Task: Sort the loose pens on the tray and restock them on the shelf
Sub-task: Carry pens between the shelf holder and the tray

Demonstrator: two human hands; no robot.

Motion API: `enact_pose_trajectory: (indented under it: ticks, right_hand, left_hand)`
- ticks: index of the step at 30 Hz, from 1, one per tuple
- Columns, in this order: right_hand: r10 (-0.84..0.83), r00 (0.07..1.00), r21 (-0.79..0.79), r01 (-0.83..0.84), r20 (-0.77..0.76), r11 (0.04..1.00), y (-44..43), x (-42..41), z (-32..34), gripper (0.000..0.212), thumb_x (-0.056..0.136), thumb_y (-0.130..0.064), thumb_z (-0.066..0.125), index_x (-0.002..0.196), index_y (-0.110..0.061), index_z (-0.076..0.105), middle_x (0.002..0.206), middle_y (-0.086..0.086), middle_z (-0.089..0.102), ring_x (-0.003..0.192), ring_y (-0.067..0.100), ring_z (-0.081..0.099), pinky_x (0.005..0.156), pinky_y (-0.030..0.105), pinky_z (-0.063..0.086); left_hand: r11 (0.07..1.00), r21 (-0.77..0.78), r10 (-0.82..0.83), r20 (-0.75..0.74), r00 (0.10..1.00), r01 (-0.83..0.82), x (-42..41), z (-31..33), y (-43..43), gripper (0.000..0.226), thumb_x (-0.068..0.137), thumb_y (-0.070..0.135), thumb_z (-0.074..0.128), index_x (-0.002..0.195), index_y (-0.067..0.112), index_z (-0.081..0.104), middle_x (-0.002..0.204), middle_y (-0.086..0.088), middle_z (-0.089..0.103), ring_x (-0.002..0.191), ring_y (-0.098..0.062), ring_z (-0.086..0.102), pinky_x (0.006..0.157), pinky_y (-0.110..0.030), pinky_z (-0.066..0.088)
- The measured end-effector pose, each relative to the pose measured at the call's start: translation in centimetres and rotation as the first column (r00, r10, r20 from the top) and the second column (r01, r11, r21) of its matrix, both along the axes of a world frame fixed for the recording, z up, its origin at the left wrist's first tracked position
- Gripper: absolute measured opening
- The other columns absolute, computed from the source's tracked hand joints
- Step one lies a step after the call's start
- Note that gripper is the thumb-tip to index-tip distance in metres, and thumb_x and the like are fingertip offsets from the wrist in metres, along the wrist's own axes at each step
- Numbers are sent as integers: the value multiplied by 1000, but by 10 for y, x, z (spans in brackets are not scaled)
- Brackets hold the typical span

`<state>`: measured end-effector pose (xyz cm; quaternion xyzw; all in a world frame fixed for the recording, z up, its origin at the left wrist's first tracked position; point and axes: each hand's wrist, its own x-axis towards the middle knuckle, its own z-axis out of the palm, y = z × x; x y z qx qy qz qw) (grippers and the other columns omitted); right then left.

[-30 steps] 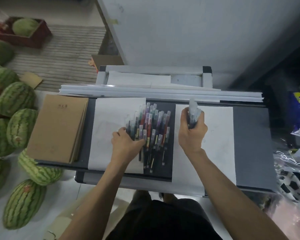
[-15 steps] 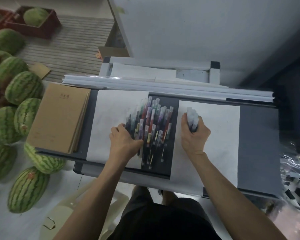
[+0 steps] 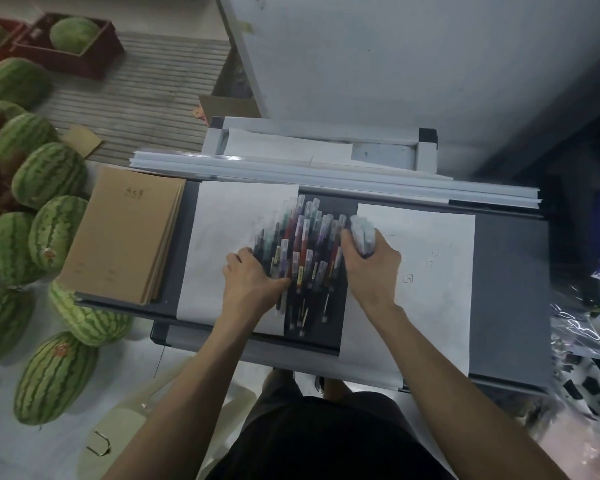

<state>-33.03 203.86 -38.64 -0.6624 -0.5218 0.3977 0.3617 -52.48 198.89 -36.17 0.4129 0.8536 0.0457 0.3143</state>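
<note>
Pens: loose pile (image 3: 303,251) lies on the dark tray (image 3: 510,271), between two paper sheets.
Left hand (image 3: 253,282): fingers flat on pile's edge, likely steadying it.
Right hand (image 3: 371,268): fist closed round sorted bundle (image 3: 362,233), kept apart, upright.

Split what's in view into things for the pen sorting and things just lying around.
For the job: loose pens, pen bundle in right hand, left hand, tray.

Lying about: brown notebooks, watermelons, paper sheets, red crate.
</note>
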Motion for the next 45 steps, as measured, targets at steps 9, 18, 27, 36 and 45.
enact_pose_trajectory:
  ticks: [9,18,27,36,45]
  right_hand:
    - [424,887,-351,-345,182,871,-42,-21,15,31,89,-50,76,80,-21,69,66,-6,65,56,10,64,54,23,52]
    - [381,863,-334,-270,331,903,-45,-40,9,32,93,-51,69,103,-22,63,83,-4,67,73,19,67,70,35,59]
    - [353,862,-328,-236,365,915,-36,-41,14,31,95,-52,66,94,-24,53,69,-11,51,61,10,53,59,27,41]
    - [333,884,-266,-252,327,930,-42,-52,15,29,96,-53,63,96,-24,62,71,-6,61,63,14,60,61,31,52]
    - [318,919,-262,-256,232,931,-30,-83,31,29,94,-47,64,75,-26,57,64,-5,60,60,14,58,56,31,42]
  left_hand:
    - [998,59,-12,23,1000,11,-5,1,2,93,68,55,91,132,11,41,123,-6,45,112,-27,54,95,-44,54]
    - [995,103,-18,100,995,8,-24,-2,2,79,74,49,90,129,13,47,116,1,45,103,-22,60,91,-42,59]
    - [996,54,-66,6,998,66,-30,-2,12,61,78,38,82,119,12,45,118,-7,49,101,-29,59,86,-48,58]
    - [998,42,-50,-12,999,51,-39,-12,6,50,88,21,75,124,4,44,122,-14,50,110,-38,57,90,-49,52]
    - [998,58,-27,-47,999,30,-41,-24,10,24,103,5,40,126,2,45,127,-18,50,113,-38,53,93,-50,49]
